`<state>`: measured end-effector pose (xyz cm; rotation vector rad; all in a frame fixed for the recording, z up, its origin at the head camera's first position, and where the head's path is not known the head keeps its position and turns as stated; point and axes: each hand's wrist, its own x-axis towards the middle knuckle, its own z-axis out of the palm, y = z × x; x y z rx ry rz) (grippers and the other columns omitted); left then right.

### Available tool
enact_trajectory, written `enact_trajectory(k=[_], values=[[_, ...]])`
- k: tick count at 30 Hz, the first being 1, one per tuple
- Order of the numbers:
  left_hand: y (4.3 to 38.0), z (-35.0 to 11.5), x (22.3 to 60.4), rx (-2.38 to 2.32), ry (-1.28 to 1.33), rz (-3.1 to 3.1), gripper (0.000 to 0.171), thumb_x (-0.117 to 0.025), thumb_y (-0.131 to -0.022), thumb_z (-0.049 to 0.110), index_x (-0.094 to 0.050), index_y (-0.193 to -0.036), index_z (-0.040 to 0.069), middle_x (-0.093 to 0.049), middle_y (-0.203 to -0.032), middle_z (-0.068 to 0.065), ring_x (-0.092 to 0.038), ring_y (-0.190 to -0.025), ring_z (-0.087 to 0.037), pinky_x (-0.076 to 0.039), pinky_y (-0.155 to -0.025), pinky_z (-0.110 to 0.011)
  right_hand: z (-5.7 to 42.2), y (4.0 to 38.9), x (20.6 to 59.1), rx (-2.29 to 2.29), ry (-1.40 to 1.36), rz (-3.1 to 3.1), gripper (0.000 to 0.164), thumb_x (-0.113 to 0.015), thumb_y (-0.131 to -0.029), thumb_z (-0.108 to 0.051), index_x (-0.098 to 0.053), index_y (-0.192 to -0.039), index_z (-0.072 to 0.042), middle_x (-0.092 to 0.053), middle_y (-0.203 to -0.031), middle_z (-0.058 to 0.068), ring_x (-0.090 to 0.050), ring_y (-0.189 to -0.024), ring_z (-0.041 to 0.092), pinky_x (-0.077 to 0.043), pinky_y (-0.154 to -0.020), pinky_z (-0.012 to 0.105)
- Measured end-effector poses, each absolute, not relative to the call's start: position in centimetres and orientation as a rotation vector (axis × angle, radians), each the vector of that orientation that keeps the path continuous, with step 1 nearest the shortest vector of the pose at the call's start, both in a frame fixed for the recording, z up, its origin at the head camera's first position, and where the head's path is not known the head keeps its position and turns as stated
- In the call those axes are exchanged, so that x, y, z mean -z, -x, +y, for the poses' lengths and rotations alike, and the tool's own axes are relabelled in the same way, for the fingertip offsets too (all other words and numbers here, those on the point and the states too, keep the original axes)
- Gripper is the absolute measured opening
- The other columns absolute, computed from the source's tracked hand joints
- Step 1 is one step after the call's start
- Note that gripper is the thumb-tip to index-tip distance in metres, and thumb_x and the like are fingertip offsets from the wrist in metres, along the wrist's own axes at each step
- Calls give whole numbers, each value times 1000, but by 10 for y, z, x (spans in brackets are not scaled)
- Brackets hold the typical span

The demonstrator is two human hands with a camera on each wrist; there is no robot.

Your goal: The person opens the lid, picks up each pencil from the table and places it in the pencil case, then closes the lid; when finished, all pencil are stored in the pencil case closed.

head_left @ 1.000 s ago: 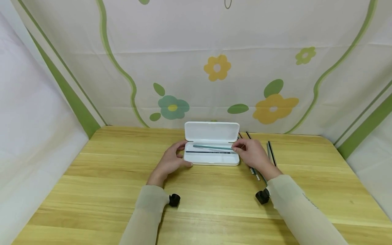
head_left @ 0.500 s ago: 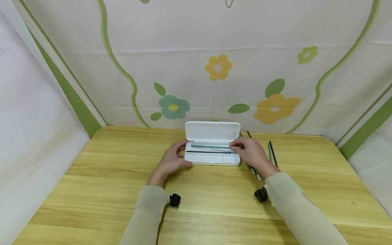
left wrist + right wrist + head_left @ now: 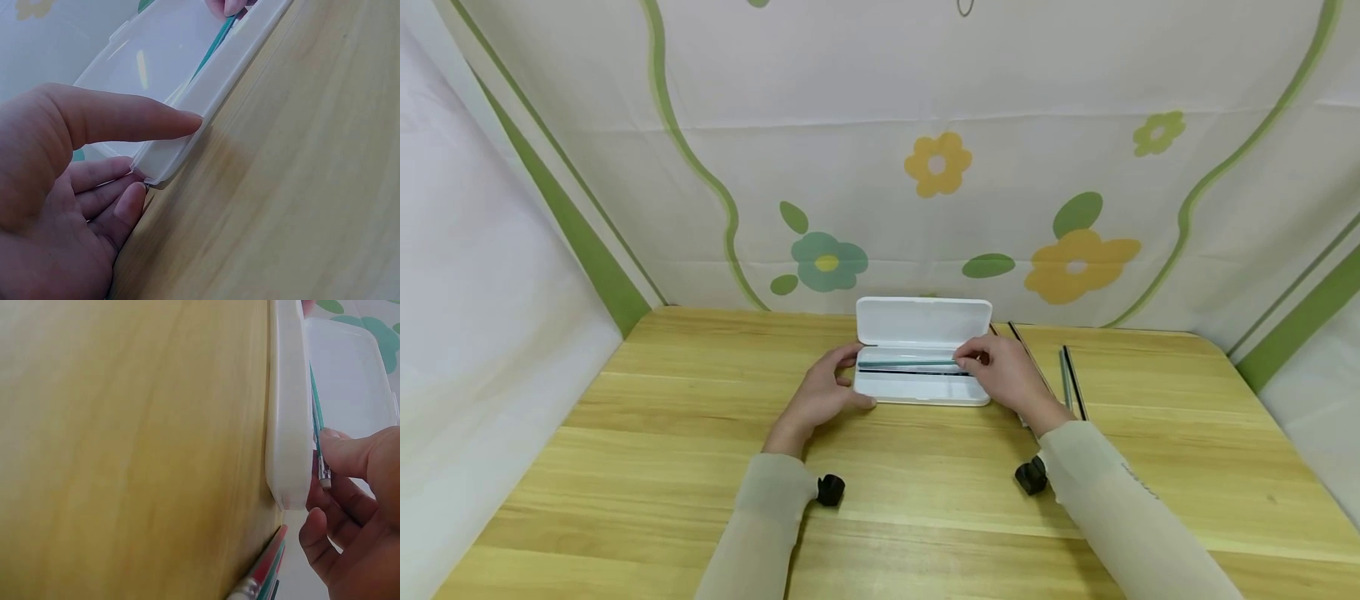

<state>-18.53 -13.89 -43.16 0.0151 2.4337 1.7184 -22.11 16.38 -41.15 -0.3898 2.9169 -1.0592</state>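
An open white pencil case [image 3: 922,390] lies on the wooden table with its lid raised at the back. My left hand [image 3: 818,400] grips the left end, thumb on the front wall [image 3: 209,94] and fingers around the far corner. Between thumb and fingers, my right hand [image 3: 1009,377] pinches a green pencil [image 3: 906,363] close to its eraser end [image 3: 324,478]. The pencil runs lengthwise over the case's rear part. Just in front of it a black pencil [image 3: 910,372] lies inside, its right end hidden by the right hand.
Right of the case, several pencils [image 3: 1024,342] lie partly under my right hand and wrist. Farther right are a green pencil [image 3: 1065,379] and a black one [image 3: 1075,382] side by side. A flowered white curtain [image 3: 880,200] hangs behind the table [image 3: 925,508].
My right hand has shifted left with the green pencil, whose left tip now reaches near the case's left end and sits closer to the black pencil. The left hand keeps its grip.
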Motion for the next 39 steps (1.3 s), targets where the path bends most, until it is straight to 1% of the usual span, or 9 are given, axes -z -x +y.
enact_trajectory(k=[9,14,17,21,25,28,34,39], values=[[186,-138,431,-1725,-5,2428,88,-90,-77,0,-56,-156,18,-57,-155,-11,-58,-124,-34,-48,-112,-49,166,220,412,1022,471,2911,13,-72,-103,-12,-83,-110,-14,-77,-114,7,-62,-92,21,-52,-81,37],[186,-138,432,-1718,-9,2439,88,-90,-76,0,-55,-156,17,-57,-154,-12,-58,-123,-34,-49,-110,-48,166,218,414,1054,463,2910,13,-73,-101,-8,-83,-108,-13,-77,-114,8,-67,-99,25,-58,-90,46],[185,-138,431,-1718,-10,2441,89,-90,-76,0,-55,-156,16,-57,-154,-13,-58,-122,-34,-49,-109,-47,166,219,414,1058,441,2906,13,-73,-101,-9,-83,-108,-14,-77,-115,8,-67,-106,27,-56,-96,51],[185,-138,431,-1721,-5,2439,89,-90,-76,0,-55,-157,16,-57,-154,-13,-58,-122,-34,-48,-109,-47,166,221,414,1062,434,2888,13,-74,-101,-10,-84,-108,-14,-76,-115,8,-65,-106,28,-55,-93,48],[184,-138,430,-1721,6,2434,89,-90,-76,0,-55,-156,18,-57,-154,-12,-58,-121,-33,-48,-109,-47,169,224,415,1066,462,2860,13,-76,-100,-9,-85,-108,-13,-76,-112,9,-66,-99,25,-56,-87,41],[184,-138,430,-1720,13,2433,90,-90,-76,1,-55,-157,18,-57,-154,-11,-58,-121,-33,-48,-109,-48,170,229,415,1070,487,2842,12,-77,-99,-9,-85,-107,-13,-78,-109,8,-67,-94,22,-57,-84,39],[184,-138,430,-1711,7,2441,89,-90,-76,1,-55,-157,19,-57,-154,-11,-58,-120,-33,-49,-107,-46,171,234,414,1065,476,2829,11,-78,-99,-11,-86,-106,-14,-78,-105,7,-67,-89,19,-56,-83,37],[184,-138,430,-1704,-8,2453,89,-90,-76,1,-55,-156,18,-58,-152,-13,-58,-118,-32,-49,-104,-44,171,235,414,1055,453,2826,12,-77,-99,-12,-86,-106,-15,-77,-106,7,-66,-91,20,-55,-83,38]])
